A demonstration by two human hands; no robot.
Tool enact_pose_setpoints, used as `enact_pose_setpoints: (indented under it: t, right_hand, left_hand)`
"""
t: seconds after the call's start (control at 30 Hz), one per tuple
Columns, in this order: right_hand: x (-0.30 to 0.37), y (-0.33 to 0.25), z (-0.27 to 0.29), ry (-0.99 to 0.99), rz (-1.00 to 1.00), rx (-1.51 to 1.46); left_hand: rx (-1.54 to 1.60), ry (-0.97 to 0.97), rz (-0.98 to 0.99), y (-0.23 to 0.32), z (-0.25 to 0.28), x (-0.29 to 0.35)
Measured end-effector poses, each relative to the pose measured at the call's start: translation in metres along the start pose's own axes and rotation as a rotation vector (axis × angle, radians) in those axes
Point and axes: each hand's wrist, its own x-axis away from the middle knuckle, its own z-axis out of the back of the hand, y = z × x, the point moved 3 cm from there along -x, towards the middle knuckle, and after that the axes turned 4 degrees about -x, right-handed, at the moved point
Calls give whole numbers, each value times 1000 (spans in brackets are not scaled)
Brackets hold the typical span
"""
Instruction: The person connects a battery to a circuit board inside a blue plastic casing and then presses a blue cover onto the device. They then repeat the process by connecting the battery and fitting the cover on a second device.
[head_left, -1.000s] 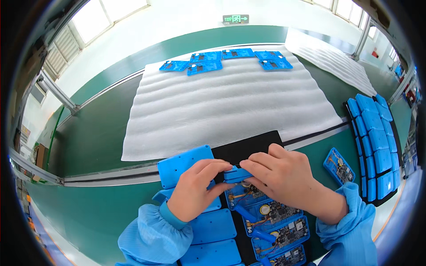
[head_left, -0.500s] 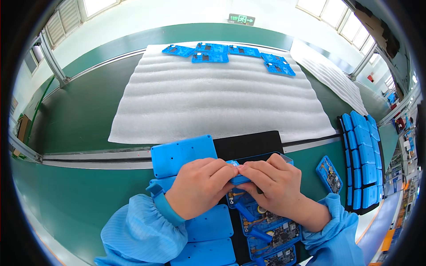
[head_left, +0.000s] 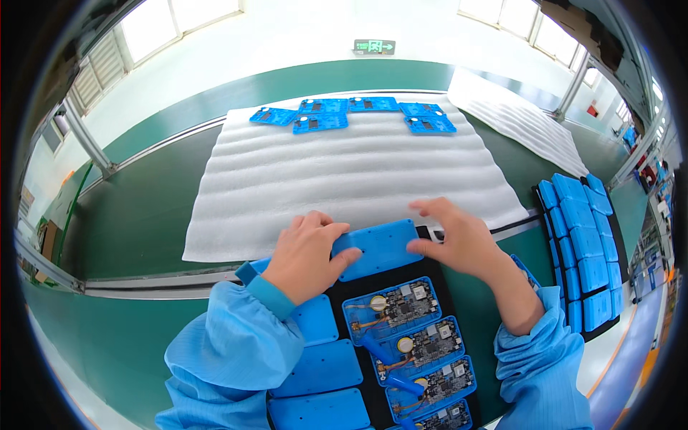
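A flat blue plastic case (head_left: 380, 247), its plain side with small holes facing up, lies on the far end of a black mat (head_left: 337, 295). My left hand (head_left: 308, 254) is at its left end, thumb over the case and fingers apart. At the right end my right hand (head_left: 462, 240) has thumb and fingers spread, the thumb close to the corner; whether it touches is unclear. Nearer me, several open blue housings with circuit boards (head_left: 430, 344) form a column. Blue cylinders (head_left: 405, 383) lie across some of them. Left of these is a column of plain blue cases (head_left: 319, 368).
White foam sheeting (head_left: 351, 179) covers part of the far conveyor, with several blue half-shells (head_left: 320, 123) at its far edge. Stacked blue cases (head_left: 580, 244) stand on the right. A housing (head_left: 525, 271) lies partly behind my right forearm. A metal rail (head_left: 158, 284) crosses the bench.
Both hands, earlier pinched together over a case, have parted, the right hand moving up and away. The case now lies flat between them, and the nearest circuit-board housing is uncovered. The view has shifted.
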Motion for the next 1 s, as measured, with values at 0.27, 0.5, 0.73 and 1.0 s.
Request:
enact_pose_setpoints:
  t: [0.27, 0.5, 0.73, 1.0]
  right_hand:
    - [11, 34, 9, 188, -151, -519]
    - [24, 12, 12, 282, -93, -395]
    - [24, -1, 3, 300, 191, -267]
    - [20, -4, -1, 318, 488, 24]
  left_hand:
    - [109, -146, -235, 13, -1, -13]
    - [262, -160, -199, 0, -1, -8]
    - [301, -168, -183, -2, -3, -7]
    - [393, -137, -152, -6, -7, -7]
